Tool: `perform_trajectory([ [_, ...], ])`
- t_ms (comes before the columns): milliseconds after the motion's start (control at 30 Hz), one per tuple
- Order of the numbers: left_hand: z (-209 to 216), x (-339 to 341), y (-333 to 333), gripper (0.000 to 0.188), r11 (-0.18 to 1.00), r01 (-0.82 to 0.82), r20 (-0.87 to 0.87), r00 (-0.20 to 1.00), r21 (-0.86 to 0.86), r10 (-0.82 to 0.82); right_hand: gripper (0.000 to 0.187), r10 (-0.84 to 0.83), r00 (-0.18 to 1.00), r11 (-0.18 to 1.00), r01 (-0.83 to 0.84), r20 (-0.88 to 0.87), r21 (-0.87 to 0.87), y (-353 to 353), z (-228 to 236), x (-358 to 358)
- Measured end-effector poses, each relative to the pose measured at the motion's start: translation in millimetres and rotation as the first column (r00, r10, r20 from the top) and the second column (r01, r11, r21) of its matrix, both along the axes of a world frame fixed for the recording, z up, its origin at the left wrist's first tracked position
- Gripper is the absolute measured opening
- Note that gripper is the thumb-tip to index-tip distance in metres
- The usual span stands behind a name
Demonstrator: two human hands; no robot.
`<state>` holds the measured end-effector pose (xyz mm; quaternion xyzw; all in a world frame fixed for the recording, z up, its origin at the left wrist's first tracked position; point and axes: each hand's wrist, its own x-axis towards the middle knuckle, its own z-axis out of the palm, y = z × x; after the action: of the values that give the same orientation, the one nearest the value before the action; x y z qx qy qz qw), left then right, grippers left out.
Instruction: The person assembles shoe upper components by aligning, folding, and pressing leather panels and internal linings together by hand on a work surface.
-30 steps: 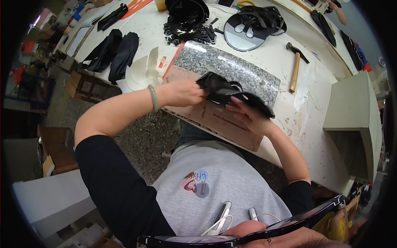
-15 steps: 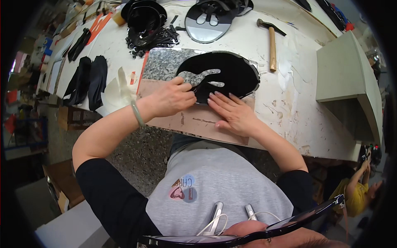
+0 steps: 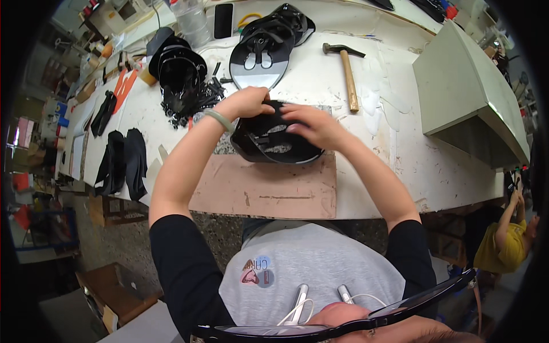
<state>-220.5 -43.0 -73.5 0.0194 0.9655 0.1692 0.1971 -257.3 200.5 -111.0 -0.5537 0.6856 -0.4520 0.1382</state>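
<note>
A black oval piece [image 3: 249,145] with cut-out slots lies in front of me, its near left side curled up and glossy. My left hand [image 3: 249,103] has its fingers bent and closed at the far edge of the piece. My right hand [image 3: 320,128] reaches over its right part, with thumb and fingers closing on the material near the slots. The fingertips of both hands are partly hidden. Beneath the piece is a board whose bare near part is brownish-pink [image 3: 263,191].
Shiny black pieces [image 3: 177,68] are heaped at the far left, and a grey-and-black oval piece [image 3: 269,73] lies beyond my hands. A hammer [image 3: 350,80] rests to the right. A phone [image 3: 223,21], a clear plastic bottle [image 3: 190,23] and a pale box-like stand [image 3: 469,86] are around.
Both hands have moved to the far side of the black piece. The piece, flat before, now curls up at its near left side. The right hand no longer lies flat on the near edge.
</note>
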Motion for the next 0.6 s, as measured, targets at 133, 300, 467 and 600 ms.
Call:
perform_trajectory([
  [133, -29, -15, -8, 0.046, 0.999, 0.019, -0.067, 0.998, -0.038, -0.022, 0.080, 0.035, 0.783, 0.933, 0.197, -0.621, 0.300, -16, -40, 24],
  [300, -33, -10, -24, 0.049, 0.995, -0.089, -0.023, 0.996, 0.039, 0.090, 0.077, -0.054, 0.807, 0.893, 0.303, -0.589, 0.332, -6, -29, 27],
  [467, -15, 4, -24, 0.054, 0.994, -0.113, -0.115, 0.987, 0.006, 0.113, 0.079, -0.128, 0.832, 0.889, 0.337, -0.540, 0.308, 7, -35, 22],
  [600, 27, 46, 24, 0.061, 0.994, 0.102, -0.643, 0.765, 0.044, -0.050, 0.080, -0.111, 0.828, 0.796, 0.406, -0.550, 0.450, 15, -20, 13],
])
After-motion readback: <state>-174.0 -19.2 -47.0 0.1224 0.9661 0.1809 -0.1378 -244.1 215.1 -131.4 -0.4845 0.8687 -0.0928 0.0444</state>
